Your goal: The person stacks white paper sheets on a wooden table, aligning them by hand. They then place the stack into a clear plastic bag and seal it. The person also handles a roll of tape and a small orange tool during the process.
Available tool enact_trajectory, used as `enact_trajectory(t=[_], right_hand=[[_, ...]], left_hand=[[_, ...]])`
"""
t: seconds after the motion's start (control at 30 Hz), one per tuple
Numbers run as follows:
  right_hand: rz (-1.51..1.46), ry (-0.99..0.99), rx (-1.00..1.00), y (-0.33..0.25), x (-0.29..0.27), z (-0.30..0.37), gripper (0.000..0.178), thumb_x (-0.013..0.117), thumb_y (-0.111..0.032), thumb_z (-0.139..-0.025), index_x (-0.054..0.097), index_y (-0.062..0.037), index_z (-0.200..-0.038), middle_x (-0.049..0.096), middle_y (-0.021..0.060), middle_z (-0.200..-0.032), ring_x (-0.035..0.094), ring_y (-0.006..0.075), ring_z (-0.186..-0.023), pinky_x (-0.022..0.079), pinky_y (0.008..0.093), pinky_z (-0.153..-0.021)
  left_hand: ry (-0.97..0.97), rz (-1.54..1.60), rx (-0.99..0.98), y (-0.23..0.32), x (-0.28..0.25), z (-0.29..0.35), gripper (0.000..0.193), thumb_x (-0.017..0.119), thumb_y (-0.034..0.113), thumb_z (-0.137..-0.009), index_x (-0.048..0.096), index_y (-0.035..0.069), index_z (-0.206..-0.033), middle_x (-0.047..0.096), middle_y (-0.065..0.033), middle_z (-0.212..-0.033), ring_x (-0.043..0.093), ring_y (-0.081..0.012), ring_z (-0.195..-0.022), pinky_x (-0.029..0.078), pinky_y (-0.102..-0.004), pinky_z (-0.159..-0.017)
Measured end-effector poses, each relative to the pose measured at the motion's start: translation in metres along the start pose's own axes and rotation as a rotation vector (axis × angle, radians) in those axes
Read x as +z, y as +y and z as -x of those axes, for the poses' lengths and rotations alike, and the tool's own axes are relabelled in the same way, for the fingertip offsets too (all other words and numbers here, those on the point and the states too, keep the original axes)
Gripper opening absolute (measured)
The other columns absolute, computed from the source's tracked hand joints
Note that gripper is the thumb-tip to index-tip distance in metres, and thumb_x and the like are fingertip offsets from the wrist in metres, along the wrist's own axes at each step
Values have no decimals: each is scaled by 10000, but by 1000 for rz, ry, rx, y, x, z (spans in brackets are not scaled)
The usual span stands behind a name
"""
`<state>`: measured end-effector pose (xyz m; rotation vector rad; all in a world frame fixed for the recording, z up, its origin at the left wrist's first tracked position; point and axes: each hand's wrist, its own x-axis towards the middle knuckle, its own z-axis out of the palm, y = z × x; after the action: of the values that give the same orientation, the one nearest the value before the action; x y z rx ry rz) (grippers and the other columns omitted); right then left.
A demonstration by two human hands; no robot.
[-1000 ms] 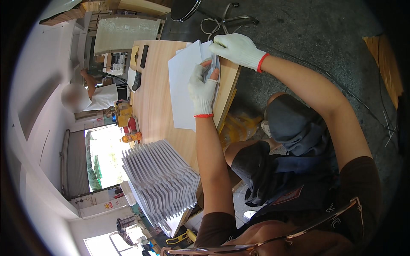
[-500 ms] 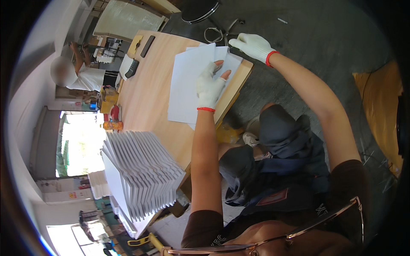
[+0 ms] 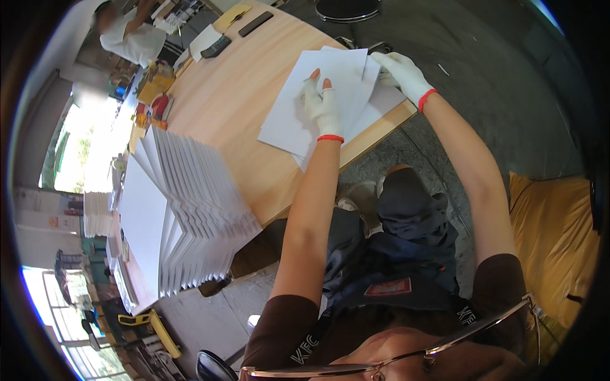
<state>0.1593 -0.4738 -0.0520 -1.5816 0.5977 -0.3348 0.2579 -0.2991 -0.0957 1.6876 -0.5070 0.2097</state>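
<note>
From my seat away from the rig, I take the fanned pile of thin, plain white rectangular sheets (image 3: 346,66) as my landmark; it sits at the right-hand corner of the pale wood-grain surface (image 3: 248,95). Its long axis runs away from me, with the near end slanting left. My left hand (image 3: 323,106), in a white knitted glove with a red cuff and two bare fingertips, is the nearer one: it rests over the middle of the pile, fingers loosely spread, gripping nothing I can see. My right hand (image 3: 401,73), gloved and cuffed alike, is at the pile's right edge, so the sheets lie to its left. The two hands are apart. The right fingertips are small and partly hidden here, so I cannot tell whether they pinch a sheet.

The pile looks smooth and flat but uneven, with lower sheets skewed out on the right. Well to its lower left stands a tall stack of white sheets bent into zigzag ridges (image 3: 197,209); beyond its upper left lies a flat black oblong object (image 3: 256,24).
</note>
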Motion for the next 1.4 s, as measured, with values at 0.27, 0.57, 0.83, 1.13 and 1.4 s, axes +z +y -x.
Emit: enact_trajectory(t=[0.27,0.57,0.83,1.13,1.4], right_hand=[[-459,-332,332,26,65,35,374,620,-236,-924,549,-45,-1237,606,74,-1194,596,192,-1072,524,389,-892],[-443,-156,273,2,79,35,303,667,-90,-865,571,-37,-1147,615,72,-1051,638,198,-905,553,359,-816],[-553,-102,188,-13,77,42,233,695,-124,-847,632,-41,-1055,639,67,-1014,631,159,-920,526,297,-781],[-473,-240,38,-31,11,144,405,658,-138,-838,541,12,-1196,631,82,-1086,629,167,-972,544,333,-811],[-626,-770,-56,-27,-18,205,540,313,-452,-1032,436,-20,-1332,666,158,-917,655,217,-651,537,311,-534]], left_hand=[[63,211,-152,28,-7,6,338,546,84,-911,578,44,-1244,601,-171,-1146,567,-237,-1021,429,-336,-921],[-313,653,-191,80,-103,122,375,542,280,-967,564,1,-1216,602,-129,-1205,543,-205,-1119,422,-348,-959],[-129,1457,-942,39,-147,117,749,398,649,-927,349,53,-1377,503,-213,-1344,578,-367,-1127,524,-498,-893],[-103,951,-676,84,-152,139,385,608,3,-839,502,-34,-1208,600,-147,-1147,631,-261,-1026,557,-377,-823],[27,885,-474,211,-230,160,503,591,54,-859,421,-5,-1329,561,-134,-1211,589,-272,-1108,514,-401,-924]])
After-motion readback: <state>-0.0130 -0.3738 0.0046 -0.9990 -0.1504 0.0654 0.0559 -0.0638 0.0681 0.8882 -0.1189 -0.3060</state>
